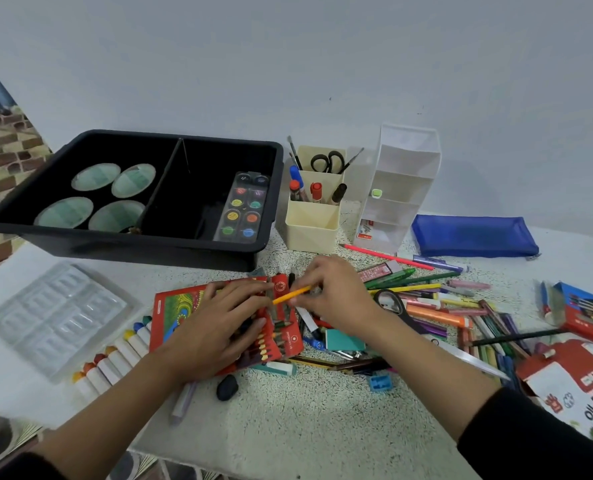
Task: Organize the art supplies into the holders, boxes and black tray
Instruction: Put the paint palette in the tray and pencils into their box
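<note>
1. Yellow pencil (pixel 291 295): right hand (pixel 336 299) grip clamped on it, tip at red pencil box (pixel 191 306) mouth.
2. Left hand (pixel 219 327) grip apart, pressing box flat.
3. Risk: skewed entry jams against packed pencils (pixel 271 344); box skids.

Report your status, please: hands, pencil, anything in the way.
Left hand flat on red pencil box. Right hand pinches yellow pencil over box. Loose pens crowd right side.

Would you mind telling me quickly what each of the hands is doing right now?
Left hand: open, fingers resting flat on the red pencil box.
Right hand: closed, pinching a yellow pencil.
</note>
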Action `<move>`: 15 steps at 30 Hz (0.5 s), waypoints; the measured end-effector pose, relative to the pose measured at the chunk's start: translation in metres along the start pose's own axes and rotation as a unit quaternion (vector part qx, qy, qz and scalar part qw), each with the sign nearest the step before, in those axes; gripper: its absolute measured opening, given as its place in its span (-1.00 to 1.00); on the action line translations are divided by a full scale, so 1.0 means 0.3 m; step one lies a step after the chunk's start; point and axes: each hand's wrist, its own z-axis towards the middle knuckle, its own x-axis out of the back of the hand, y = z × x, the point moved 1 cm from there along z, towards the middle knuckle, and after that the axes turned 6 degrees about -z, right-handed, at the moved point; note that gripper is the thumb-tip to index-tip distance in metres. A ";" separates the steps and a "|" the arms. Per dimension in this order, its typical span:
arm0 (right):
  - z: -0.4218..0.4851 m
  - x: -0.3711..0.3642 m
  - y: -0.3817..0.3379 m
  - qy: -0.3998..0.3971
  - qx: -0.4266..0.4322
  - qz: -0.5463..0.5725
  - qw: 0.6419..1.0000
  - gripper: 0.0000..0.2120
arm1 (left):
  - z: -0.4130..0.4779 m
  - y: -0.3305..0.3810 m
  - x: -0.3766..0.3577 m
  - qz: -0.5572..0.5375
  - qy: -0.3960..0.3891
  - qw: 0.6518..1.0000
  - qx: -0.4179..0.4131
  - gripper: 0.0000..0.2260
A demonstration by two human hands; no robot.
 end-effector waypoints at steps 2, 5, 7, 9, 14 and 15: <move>-0.002 -0.031 -0.007 -0.023 0.051 -0.085 0.995 -0.86 | 0.000 -0.001 -0.002 0.003 0.001 1.000 0.000 -0.71; -0.014 -0.056 0.002 -0.023 0.058 -0.109 0.992 -0.79 | 0.001 -0.001 -0.003 0.005 -0.001 1.000 0.002 -0.71; -0.023 -0.053 0.020 0.005 0.067 -0.112 0.991 -0.80 | 0.001 0.000 -0.001 0.006 0.000 1.000 0.000 -0.71; -0.032 -0.050 0.045 0.025 0.088 -0.118 0.989 -0.88 | 0.003 0.001 0.000 0.006 -0.003 1.000 -0.001 -0.71; -0.023 -0.105 0.030 0.018 0.108 -0.084 0.990 -0.88 | 0.005 0.001 -0.001 0.003 -0.009 1.000 -0.002 -0.72; -0.018 -0.117 0.022 0.011 0.107 -0.070 0.992 -0.87 | 0.005 0.000 -0.001 0.001 -0.009 1.000 0.000 -0.72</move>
